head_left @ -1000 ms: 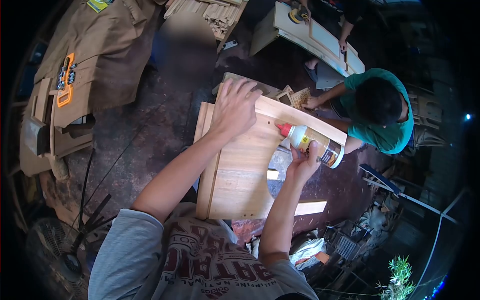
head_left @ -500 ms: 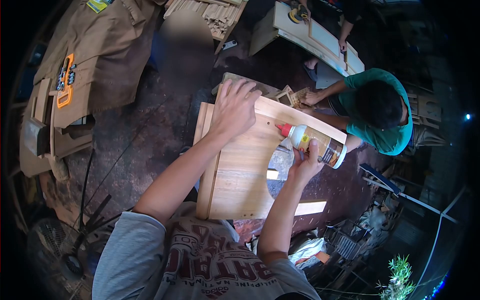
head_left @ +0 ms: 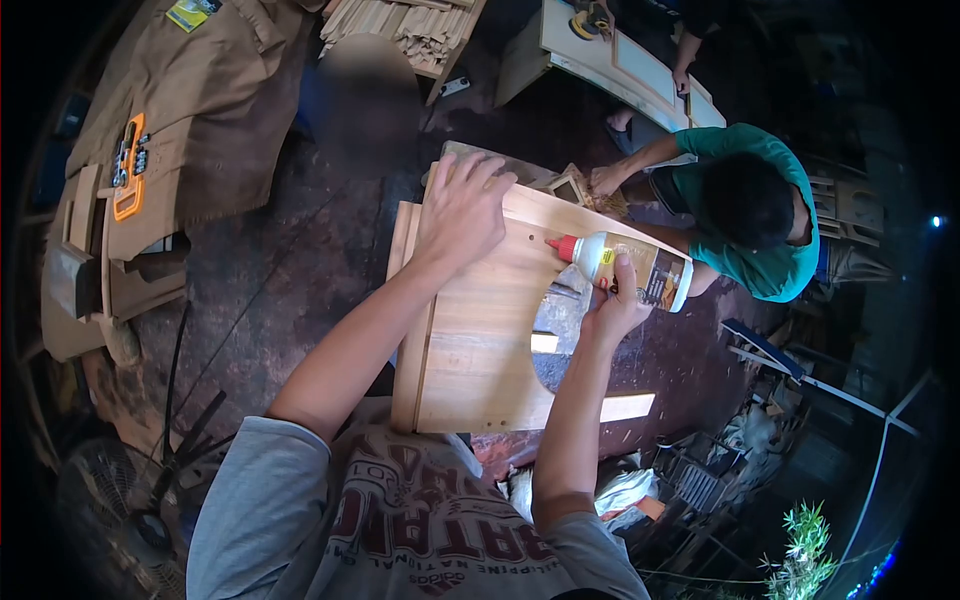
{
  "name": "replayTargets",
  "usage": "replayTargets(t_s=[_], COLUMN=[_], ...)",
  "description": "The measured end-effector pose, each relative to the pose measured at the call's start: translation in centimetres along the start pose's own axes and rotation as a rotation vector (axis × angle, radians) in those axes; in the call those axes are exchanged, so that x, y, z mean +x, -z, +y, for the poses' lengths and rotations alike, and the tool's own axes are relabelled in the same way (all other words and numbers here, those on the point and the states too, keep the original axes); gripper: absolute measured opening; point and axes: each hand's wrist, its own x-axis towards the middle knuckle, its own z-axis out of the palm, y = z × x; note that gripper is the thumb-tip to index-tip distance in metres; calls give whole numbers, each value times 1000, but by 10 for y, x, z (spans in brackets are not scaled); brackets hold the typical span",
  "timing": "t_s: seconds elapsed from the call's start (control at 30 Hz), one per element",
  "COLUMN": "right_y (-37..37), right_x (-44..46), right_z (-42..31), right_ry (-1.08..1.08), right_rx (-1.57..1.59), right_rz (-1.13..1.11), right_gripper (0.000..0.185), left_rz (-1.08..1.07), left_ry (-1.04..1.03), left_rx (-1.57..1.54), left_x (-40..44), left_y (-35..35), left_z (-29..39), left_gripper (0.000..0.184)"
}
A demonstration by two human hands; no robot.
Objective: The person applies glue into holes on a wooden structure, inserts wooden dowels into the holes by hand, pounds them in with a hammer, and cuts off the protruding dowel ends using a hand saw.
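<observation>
In my right hand (head_left: 617,312) is a glue bottle (head_left: 640,268) with a red nozzle, lying nearly sideways. Its tip points left, close to a small dark hole in the wooden panel (head_left: 480,310). Whether the tip touches the wood, I cannot tell. The panel has a large curved cutout on its right side. My left hand (head_left: 463,208) grips the panel's far left corner, fingers curled over the edge.
A co-worker in a green shirt (head_left: 765,205) bends over a brush (head_left: 610,203) at the right. Behind, another person's hand (head_left: 682,80) rests on a white panel (head_left: 640,70) with a yellow sander (head_left: 590,22). A fan (head_left: 110,500) stands lower left.
The glue bottle's base has swung upward, so the bottle lies more level, its nozzle still by the hole. My left hand keeps its place on the panel. The co-worker's hand has shifted slightly.
</observation>
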Motion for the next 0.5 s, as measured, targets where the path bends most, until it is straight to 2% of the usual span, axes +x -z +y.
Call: replayTargets(t_s=[0.1, 0.17, 0.4, 0.5], right_y=[-1, 7, 7, 4], right_x=[5, 15, 9, 8], right_z=[1, 10, 1, 5], right_ry=[20, 49, 179, 170], right_rx=[-43, -30, -128, -108], right_rz=[-3, -48, -188, -121], right_gripper=[43, 52, 56, 56], left_rz=[-2, 8, 8, 1], left_ry=[-2, 2, -26, -25], left_rx=[2, -8, 13, 18], left_x=[0, 0, 3, 4], left_y=[0, -3, -2, -1], left_z=[-1, -2, 0, 2], left_gripper=[35, 34, 32, 31])
